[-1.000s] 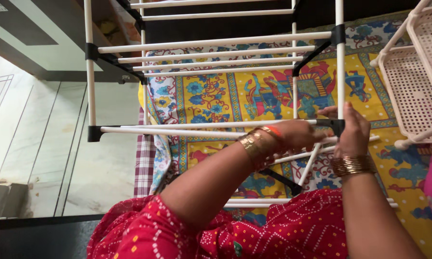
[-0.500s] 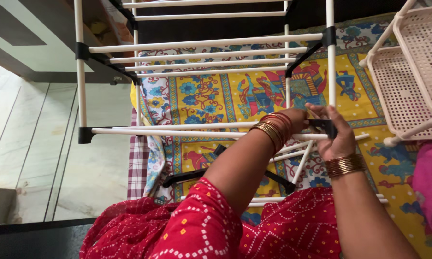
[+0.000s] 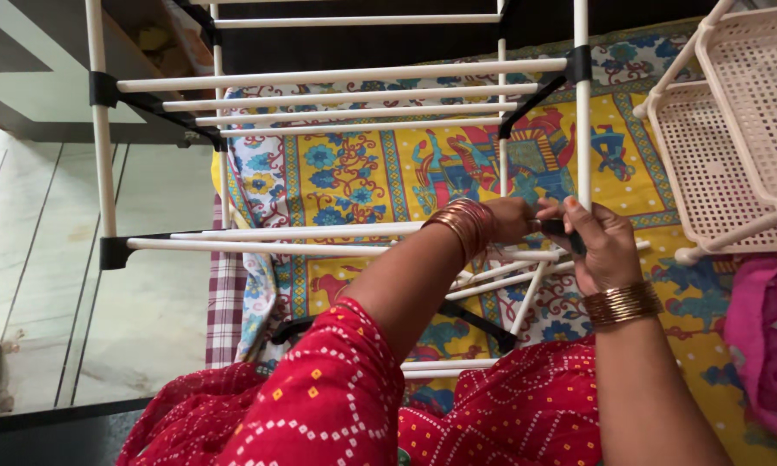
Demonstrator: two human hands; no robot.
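Observation:
A rack frame of white tubes [image 3: 336, 76] and black plastic joints stands over a bright yellow patterned cloth [image 3: 371, 173]. My right hand [image 3: 600, 246] is closed around a black corner joint [image 3: 557, 231] where an upright white tube [image 3: 582, 129] meets the near horizontal tubes [image 3: 259, 240]. My left hand [image 3: 509, 219], with bangles on the wrist, grips the same joint from the left side. The joint is mostly hidden by my fingers. Loose white tubes [image 3: 509, 280] lie just below both hands on the cloth.
A pale pink perforated plastic shelf unit [image 3: 733, 147] lies at the right. Pink fabric [image 3: 764, 345] is bunched at the lower right. A checked cloth edge [image 3: 226, 298] and a shiny tiled floor [image 3: 43, 259] are at the left. My red dotted clothing [image 3: 492, 414] fills the bottom.
The view has shifted so the frame sits further left. My left hand slid up to the corner joint, and my right hand closed more tightly over it.

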